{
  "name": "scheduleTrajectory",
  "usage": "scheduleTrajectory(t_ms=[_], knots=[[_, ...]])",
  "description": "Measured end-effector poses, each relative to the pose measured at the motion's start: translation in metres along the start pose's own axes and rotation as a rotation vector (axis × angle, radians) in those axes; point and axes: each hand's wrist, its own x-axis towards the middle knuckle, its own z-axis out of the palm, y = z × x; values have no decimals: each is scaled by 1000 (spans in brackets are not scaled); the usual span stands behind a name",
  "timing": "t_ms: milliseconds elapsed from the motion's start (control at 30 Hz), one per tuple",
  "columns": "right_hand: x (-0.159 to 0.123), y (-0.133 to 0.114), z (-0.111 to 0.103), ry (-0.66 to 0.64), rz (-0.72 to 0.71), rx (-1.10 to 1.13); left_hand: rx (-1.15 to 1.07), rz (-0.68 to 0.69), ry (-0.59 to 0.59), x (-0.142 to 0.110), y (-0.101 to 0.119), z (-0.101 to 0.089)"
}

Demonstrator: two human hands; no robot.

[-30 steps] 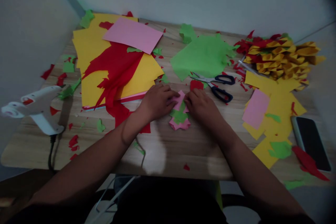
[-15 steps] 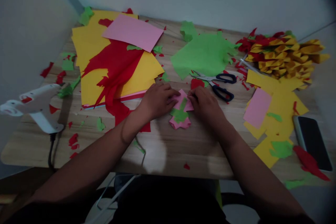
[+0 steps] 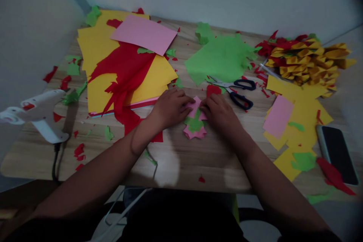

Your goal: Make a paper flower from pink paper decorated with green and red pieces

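Note:
A small pink paper piece (image 3: 195, 134) with a notched lower edge lies on the table in front of me, with green paper (image 3: 195, 124) across its middle. My left hand (image 3: 173, 108) is closed at its upper left edge, thumb and fingertips on the paper. On the opposite side my right hand (image 3: 217, 110) pinches the upper right part, its fingers covering that corner. A scrap of red paper (image 3: 213, 90) lies just beyond my right hand. Scissors with dark blue handles (image 3: 241, 93) rest behind it, blades pointing left.
A white glue gun (image 3: 47, 115) stands at the left, its cord running off the table edge. Yellow sheets (image 3: 98, 51), a pink sheet (image 3: 144, 34) and torn red paper (image 3: 124, 68) lie back left. Green paper (image 3: 217, 58), folded yellow pieces (image 3: 306, 62) and a phone (image 3: 338, 155) are farther right.
My right hand has shifted slightly left and down over the pink paper, covering more of its right side. My left hand stays in place.

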Motion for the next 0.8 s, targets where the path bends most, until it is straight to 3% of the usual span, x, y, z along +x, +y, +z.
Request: scheduleTrajectory(t_ms=[267,567,800], knots=[[4,-1,4,108,-88,42,-1,3,13,-1,1,1],[9,-1,10,107,-86,-3,-62,-44,24,2,5,-3],[10,1,13,88,-68,18,-46,88,14,2,0,1]])
